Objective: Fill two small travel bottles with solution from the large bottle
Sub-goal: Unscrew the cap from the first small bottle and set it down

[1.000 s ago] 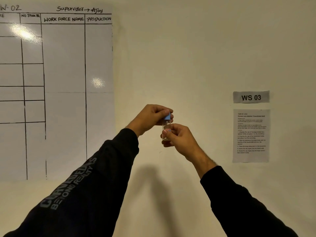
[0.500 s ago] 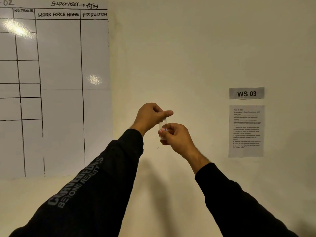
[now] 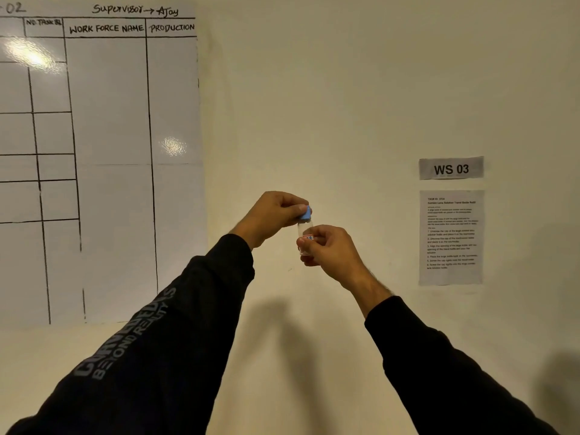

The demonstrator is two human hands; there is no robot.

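Small clear travel bottle point(image 3: 304, 230), upright, raised before a pale wall point(image 3: 314, 105). Body pinched between thumb and curled fingers of right hand point(image 3: 329, 249); blue cap point(image 3: 305, 212) gripped by curled fingertips of left hand point(image 3: 273, 215). Whiteboard point(image 3: 110, 167) at left, "WS 03" sign point(image 3: 451, 168) at right.

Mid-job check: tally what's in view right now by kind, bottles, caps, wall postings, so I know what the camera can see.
Small clear travel bottle, held by the right hand: 1
Blue cap, pinched by the left hand: 1
Whiteboard chart: 1
WS 03 sign: 1
Instruction sheet: 1
Large bottles: 0 in view
Total: 5
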